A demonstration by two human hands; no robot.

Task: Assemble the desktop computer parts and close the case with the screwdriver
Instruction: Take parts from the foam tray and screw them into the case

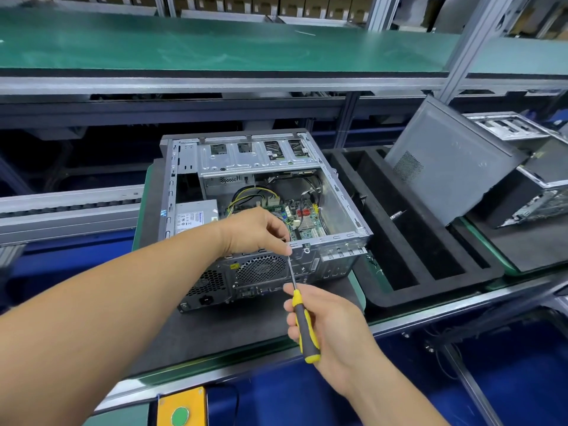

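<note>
With my right hand [325,321] gripping the screwdriver [302,321] and my left hand [261,229] pinching its tip at the case [307,253] rear edge, seating a screw comes next, I judge.

This is a factory assembly line for electronics. An opened grey metal desktop computer case [264,210] lies on a dark pad on a green-edged pallet. Behind the case runs a long green-matted aluminium-framed shelf [215,47]; to its right sit a black foam tray [408,241] and another opened chassis [528,186].
</note>
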